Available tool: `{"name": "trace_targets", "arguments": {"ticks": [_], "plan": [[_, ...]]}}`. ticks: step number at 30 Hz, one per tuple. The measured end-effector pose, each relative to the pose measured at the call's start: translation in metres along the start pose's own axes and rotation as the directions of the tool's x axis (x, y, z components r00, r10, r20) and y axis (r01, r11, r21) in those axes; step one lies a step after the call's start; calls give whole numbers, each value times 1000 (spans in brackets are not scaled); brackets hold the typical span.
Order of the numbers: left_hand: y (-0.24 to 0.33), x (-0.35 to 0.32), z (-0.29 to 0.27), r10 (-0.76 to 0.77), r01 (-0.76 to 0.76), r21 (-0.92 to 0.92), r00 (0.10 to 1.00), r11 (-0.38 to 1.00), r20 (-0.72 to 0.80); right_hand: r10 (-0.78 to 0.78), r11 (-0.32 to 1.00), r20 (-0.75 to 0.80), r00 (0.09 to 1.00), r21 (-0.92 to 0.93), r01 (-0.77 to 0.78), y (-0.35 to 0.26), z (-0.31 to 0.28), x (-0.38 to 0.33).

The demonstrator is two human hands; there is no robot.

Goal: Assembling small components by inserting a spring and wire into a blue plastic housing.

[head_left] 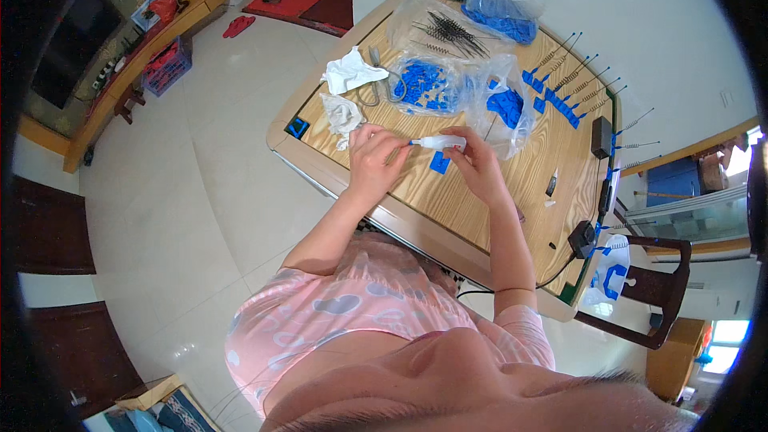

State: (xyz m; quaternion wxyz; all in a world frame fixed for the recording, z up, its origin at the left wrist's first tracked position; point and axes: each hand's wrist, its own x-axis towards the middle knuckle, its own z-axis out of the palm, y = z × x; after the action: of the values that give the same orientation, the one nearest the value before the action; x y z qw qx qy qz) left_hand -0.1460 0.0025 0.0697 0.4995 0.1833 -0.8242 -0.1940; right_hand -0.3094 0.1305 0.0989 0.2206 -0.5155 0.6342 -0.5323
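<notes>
Over the near part of the wooden table, my right hand (pixel 478 166) grips a small white squeeze bottle (pixel 442 142), which lies sideways with its nozzle toward the left. My left hand (pixel 374 162) is closed at the nozzle's end, fingers pinched together. A speck of blue shows by its fingertips, too small to make out. Just below the bottle, a blue piece (pixel 439 162) rests on the tabletop. Beyond my hands sits a clear bag of small blue pieces (pixel 424 85), with scissors (pixel 371 88) at its left.
White cloths (pixel 352 72) lie on the left. A bag of black springs (pixel 452 34) and more plastic bags (pixel 508 8) stand at the back. Springs on thin rods (pixel 594 80) stick out along the right edge. A black box with a cable (pixel 582 238) is at the near right.
</notes>
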Motion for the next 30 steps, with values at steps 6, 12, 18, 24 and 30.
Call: {"name": "trace_targets", "arguments": {"ticks": [6,12,18,24,30], "plan": [[-2,-1,1,10,-10,1,1000,1000,-3,6,1000,4,1000,-21,-5,-4,1,0],[-1,1,0,19,-19,-3,1000,1000,-5,15,999,5,1000,-28,-15,-1,0,1],[-1,0,1,21,-21,3,1000,1000,-4,19,999,7,1000,-32,-18,-5,0,0],[1,-1,0,2,-2,-2,1000,1000,6,23,999,7,1000,-37,-23,-1,0,-1],[1,1,-1,-12,12,-10,1000,1000,3,46,999,0,999,13,-46,4,1,-1]]}}
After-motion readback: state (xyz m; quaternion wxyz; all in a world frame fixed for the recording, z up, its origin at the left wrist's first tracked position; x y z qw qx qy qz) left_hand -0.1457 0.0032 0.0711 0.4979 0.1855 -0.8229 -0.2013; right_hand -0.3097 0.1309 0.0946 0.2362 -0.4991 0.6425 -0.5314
